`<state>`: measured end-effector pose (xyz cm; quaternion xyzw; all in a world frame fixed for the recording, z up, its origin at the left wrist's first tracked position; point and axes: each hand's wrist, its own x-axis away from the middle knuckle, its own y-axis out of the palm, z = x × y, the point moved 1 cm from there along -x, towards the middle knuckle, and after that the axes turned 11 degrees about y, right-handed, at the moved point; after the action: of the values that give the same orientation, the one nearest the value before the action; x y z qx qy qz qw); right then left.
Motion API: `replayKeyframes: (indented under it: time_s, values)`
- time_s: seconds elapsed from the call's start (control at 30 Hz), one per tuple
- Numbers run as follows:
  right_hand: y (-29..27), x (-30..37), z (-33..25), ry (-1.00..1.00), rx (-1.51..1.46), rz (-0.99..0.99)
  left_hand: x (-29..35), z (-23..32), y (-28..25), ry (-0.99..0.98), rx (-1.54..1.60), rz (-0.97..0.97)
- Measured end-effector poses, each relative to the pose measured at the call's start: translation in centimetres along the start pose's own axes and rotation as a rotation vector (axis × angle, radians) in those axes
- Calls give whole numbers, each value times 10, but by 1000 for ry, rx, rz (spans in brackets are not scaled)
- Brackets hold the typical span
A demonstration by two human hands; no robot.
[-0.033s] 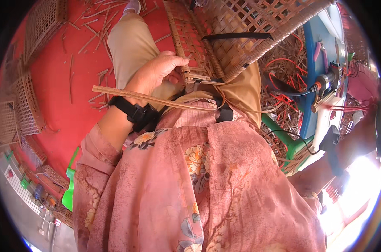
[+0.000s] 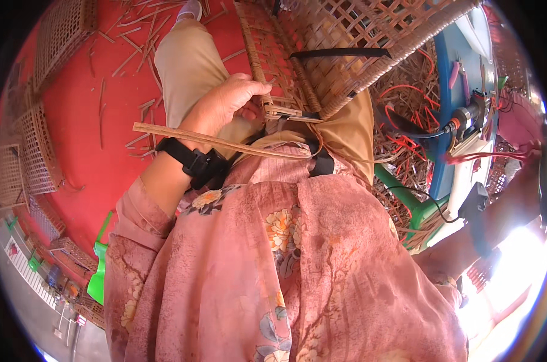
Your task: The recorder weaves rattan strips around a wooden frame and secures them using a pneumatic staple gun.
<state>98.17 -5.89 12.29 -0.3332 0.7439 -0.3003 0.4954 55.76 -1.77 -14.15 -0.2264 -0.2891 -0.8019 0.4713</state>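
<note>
A woven rattan basket (image 2: 334,78) leans across my lap at the top of the view, with a black strap (image 2: 346,52) along it. My left hand (image 2: 228,99) is closed around the basket's left edge, near its lower corner. Its thumb lies on the rim; the other fingers are curled and partly hidden. A flat rattan strip (image 2: 177,132) crosses over my left wrist and curves toward that corner. Far to the right, my right hand (image 2: 531,166) is stretched out beside the blue table, dark and blurred near the picture's rim. Thin reddish strands (image 2: 485,157) extend left from it.
On the blue table (image 2: 445,66) lie a pneumatic tool (image 2: 467,117) with a hose and pink-handled pliers (image 2: 455,73). Cane scraps (image 2: 400,99) are heaped beneath it. More woven baskets (image 2: 41,142) and a green chair (image 2: 97,274) stand left, on a red floor.
My right hand has shifted slightly, and the reddish strands beside it reach farther left. My left hand and the basket stay put.
</note>
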Motion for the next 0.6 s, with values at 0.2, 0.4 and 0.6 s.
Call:
replayKeyframes:
  time_s: [0.2, 0.4, 0.6]
  values:
    - [39, 34, -88, 31, -160, -628, 0, -1, -2, 22, 12, -19]
    - [95, 108, -125, 632, -560, -1291, 0, -3, -2, 31, 43, -40]
    - [108, 125, -137, 170, -382, -1275, 1, -1, -2, 12, 44, -34]
